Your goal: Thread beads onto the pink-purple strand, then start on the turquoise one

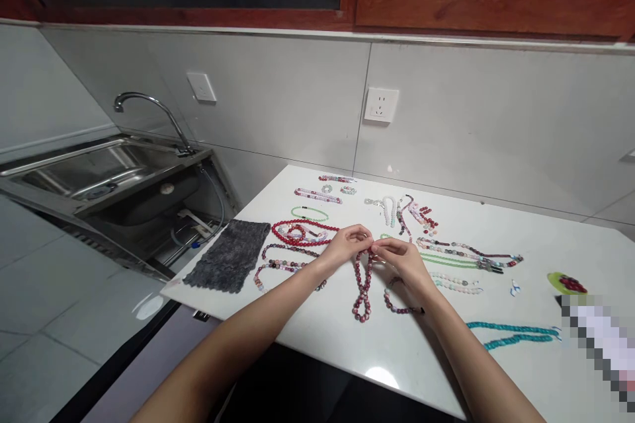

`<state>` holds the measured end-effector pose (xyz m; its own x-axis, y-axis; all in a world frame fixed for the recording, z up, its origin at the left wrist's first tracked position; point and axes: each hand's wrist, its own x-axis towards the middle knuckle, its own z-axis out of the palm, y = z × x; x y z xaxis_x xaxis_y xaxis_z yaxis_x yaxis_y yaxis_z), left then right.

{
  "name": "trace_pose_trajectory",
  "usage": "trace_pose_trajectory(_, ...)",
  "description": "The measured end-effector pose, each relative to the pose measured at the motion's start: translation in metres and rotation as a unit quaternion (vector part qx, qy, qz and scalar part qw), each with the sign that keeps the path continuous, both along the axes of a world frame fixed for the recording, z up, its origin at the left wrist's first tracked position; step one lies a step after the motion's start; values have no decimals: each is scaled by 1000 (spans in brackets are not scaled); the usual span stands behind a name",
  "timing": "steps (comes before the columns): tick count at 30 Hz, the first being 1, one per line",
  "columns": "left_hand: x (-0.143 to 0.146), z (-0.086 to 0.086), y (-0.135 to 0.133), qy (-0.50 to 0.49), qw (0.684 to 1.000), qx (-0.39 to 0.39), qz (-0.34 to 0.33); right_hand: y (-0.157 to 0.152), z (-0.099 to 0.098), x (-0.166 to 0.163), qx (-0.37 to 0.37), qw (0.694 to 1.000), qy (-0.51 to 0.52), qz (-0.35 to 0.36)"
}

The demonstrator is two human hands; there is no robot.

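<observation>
My left hand [344, 244] and my right hand [404, 261] meet over the middle of the white table [347, 344], fingertips pinched together. Both hold the top of a strand of dark red and pink beads [363, 291], which hangs down in a loop onto the tabletop. Under my right wrist lies a smaller dark bead bracelet [397, 307]. A coil of bright red beads [300, 232] rests just left of my left hand.
Several other bead strands lie spread across the table, including green ones [449, 261] and a teal one [516, 334]. A grey cloth [228, 254] lies at the left edge. A green dish with red beads [566, 283] sits right. A steel sink [99, 168] with a tap stands left.
</observation>
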<state>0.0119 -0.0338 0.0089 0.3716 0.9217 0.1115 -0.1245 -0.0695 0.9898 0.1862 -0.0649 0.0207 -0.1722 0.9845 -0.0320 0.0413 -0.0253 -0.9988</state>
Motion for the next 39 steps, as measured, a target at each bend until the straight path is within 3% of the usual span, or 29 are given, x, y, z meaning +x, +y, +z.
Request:
trace_pose_trajectory(9, -2, 10, -5, 24, 999, 4, -28, 1, -3, 1, -19, 999, 45, -9)
trace_pose_trajectory(17, -2, 9, -4, 15, 998, -15, -57, -2, 2, 0, -26, 995, 87, 45)
trace_pose_trajectory(27, -1, 10, -7, 2, 998, -2, -68, 1, -8, 3, -129, 968, 202, 80)
trace_pose_trajectory(39, 3, 4, -6, 11, 1000, 3, -21, -3, 1, -3, -53, 988, 144, 32)
